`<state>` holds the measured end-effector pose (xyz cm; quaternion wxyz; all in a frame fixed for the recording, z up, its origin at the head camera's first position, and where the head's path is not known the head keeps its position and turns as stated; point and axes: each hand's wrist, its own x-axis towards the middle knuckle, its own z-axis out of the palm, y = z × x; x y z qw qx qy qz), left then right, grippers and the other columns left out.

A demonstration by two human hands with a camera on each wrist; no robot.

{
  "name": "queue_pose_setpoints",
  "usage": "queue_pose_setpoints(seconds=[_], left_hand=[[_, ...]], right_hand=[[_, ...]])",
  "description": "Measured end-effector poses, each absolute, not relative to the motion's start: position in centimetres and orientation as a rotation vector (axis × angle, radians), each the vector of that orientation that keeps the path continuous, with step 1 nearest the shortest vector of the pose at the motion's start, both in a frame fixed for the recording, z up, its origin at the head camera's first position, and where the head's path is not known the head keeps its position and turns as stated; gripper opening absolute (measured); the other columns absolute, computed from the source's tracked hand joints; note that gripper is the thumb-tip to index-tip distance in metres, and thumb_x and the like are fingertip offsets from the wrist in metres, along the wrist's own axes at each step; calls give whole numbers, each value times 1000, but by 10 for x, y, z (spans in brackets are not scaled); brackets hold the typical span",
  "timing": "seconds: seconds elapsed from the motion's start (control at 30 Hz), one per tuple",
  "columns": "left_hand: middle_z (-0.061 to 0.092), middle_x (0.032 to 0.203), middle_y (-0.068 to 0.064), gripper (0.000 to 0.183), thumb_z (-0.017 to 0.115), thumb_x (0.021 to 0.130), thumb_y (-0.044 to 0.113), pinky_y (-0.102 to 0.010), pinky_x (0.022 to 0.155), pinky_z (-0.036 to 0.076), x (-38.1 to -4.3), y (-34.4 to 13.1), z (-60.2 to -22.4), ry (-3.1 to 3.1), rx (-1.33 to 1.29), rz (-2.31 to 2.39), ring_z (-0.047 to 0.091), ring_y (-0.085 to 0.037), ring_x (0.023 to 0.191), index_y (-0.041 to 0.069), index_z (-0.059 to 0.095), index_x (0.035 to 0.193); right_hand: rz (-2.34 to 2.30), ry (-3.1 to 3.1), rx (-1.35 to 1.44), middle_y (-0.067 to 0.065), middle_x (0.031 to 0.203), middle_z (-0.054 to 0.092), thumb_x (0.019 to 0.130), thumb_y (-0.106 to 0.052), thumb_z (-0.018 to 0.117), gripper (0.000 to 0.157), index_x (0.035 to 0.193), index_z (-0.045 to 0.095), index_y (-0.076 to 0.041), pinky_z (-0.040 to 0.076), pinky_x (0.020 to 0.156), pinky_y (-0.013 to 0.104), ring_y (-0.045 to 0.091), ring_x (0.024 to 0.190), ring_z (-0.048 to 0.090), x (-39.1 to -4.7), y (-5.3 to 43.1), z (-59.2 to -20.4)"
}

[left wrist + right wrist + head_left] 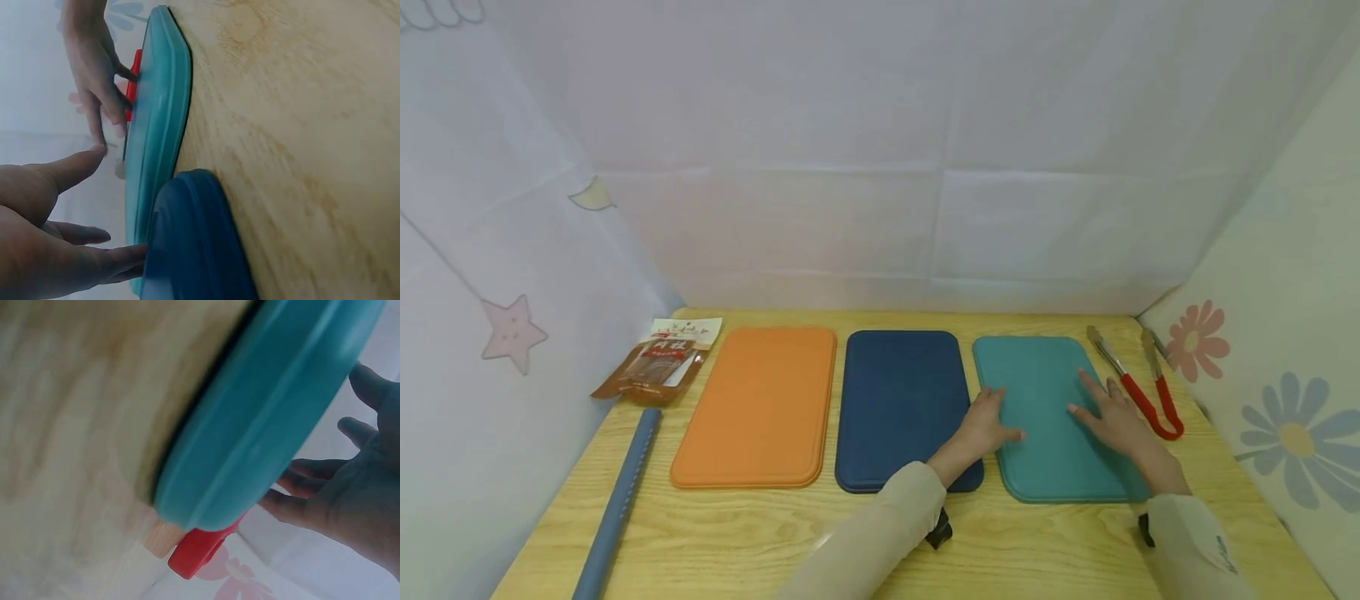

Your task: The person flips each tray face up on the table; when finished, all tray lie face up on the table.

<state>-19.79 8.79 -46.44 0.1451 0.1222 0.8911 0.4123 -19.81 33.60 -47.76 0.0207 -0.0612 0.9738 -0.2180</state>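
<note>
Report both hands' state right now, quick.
Left hand: open, holding nothing, by the teal board's left edge.
Right hand: open, holding nothing, over the teal board's right side.

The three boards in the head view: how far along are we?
Seemingly done: the orange board and navy board lie flat in a row. In hand: the left hand and right hand spread their fingers at the teal board; contact is unclear. Possibly left: the tongs, packet and blue-grey bar lie beside the boards, unheld.
</note>
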Motion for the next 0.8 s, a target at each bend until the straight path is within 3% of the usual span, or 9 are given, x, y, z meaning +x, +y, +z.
queue_pose_setpoints(seconds=[0.2,0.57,0.8], left_hand=[[28,155,-16,82,79,82,21,-35,106,39,-200,90,-470,2559,341,1174,33,-28,140,1,35,148],[30,151,-24,72,80,79,7,-27,95,47,-203,94,-473,2666,440,1075,45,-31,130,-8,44,139],[32,150,-25,70,83,77,14,-25,86,51,-203,91,-477,2722,470,985,55,-31,119,-7,50,135]], right_hand=[[-636,3005,-196,50,139,19,99,-40,53,74,152,21,0,26,89,79,72,121,20,-204,339,-480],[-712,2969,-242,43,140,30,97,-35,58,72,144,30,11,16,98,72,61,126,26,-209,353,-483],[-988,2762,87,40,147,17,97,-37,57,73,150,26,3,25,98,73,60,132,18,-213,351,-478]])
